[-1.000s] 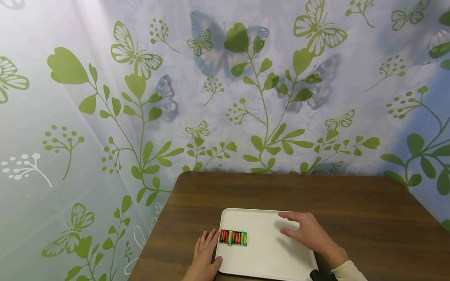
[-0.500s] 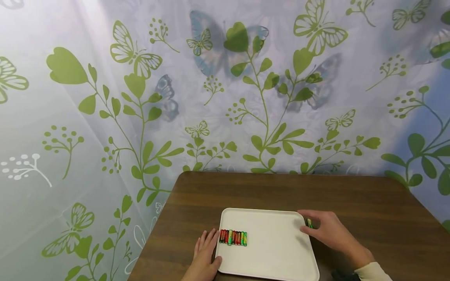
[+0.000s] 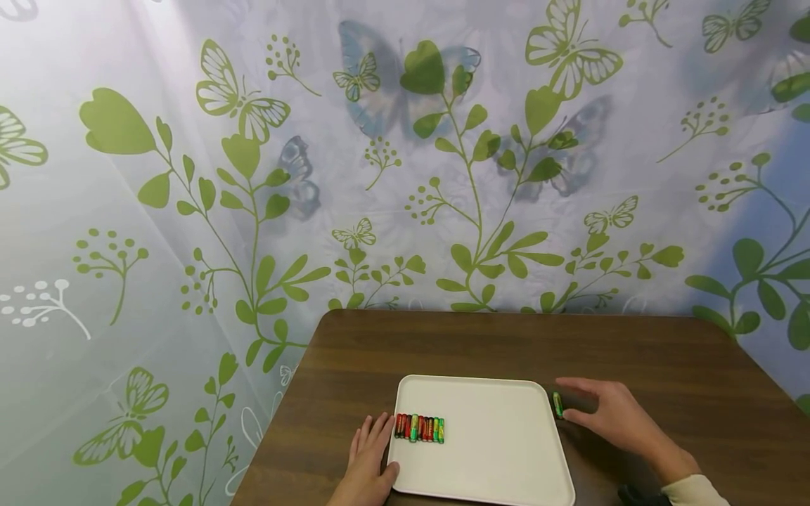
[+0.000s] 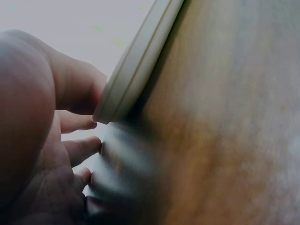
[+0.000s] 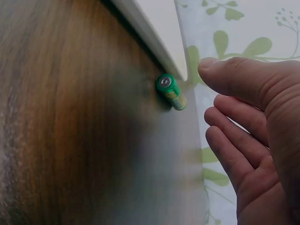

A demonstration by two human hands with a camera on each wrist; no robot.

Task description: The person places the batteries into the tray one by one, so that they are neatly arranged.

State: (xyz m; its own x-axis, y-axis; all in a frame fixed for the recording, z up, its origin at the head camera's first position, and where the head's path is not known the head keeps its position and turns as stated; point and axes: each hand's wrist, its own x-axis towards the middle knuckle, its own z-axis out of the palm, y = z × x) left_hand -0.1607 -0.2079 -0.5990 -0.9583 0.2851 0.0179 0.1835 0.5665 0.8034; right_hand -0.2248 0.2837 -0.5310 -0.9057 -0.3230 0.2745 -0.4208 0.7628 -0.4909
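Observation:
A white tray [image 3: 487,450] lies on the table, with a row of red, black and green batteries [image 3: 420,428] side by side near its left edge. My left hand [image 3: 368,460] rests against the tray's left side; in the left wrist view its thumb [image 4: 77,84] touches the rim. Just off the tray's right edge, a single green battery [image 3: 557,405] lies on the table. My right hand [image 3: 623,418] is beside that battery with thumb and fingers apart, holding nothing. In the right wrist view a gap separates the thumb from the green battery [image 5: 170,91].
The brown wooden table [image 3: 506,344] extends behind and to the right of the tray. A patterned curtain [image 3: 405,176] with leaves and butterflies hangs behind it. Below the right wrist is a dark object [image 3: 639,495], partly out of view.
My right hand has moved right, from over the tray to beyond its right edge, bringing the green battery there into view. The left hand and the battery row have stayed put.

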